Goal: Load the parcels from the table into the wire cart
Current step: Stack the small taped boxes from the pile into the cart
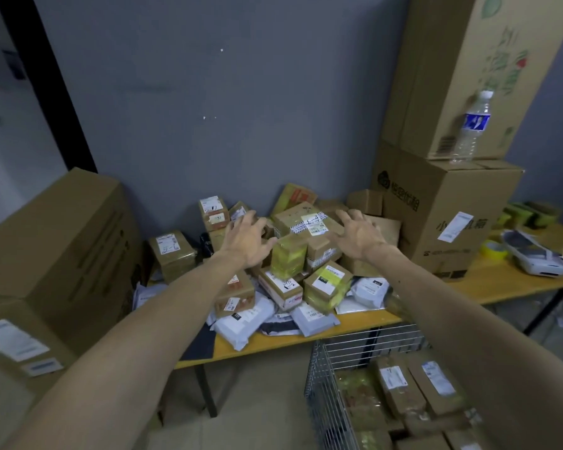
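A heap of small cardboard parcels and white and grey mailer bags covers the yellow table (364, 323). On top of the heap lies a brown box with a white label (301, 222). My left hand (247, 240) and my right hand (358, 233) reach out over the heap on either side of that box, fingers spread, holding nothing. A yellow-taped parcel (288, 259) sits just below and between the hands. The wire cart (325, 388) stands at the lower right, in front of the table, with several brown parcels inside it.
A large carton (46, 254) stands at the left. Two big cartons (449, 209) are stacked at the right of the table, with a water bottle (472, 128) on the lower one. Tape rolls (493, 250) and a white device (533, 254) lie further right.
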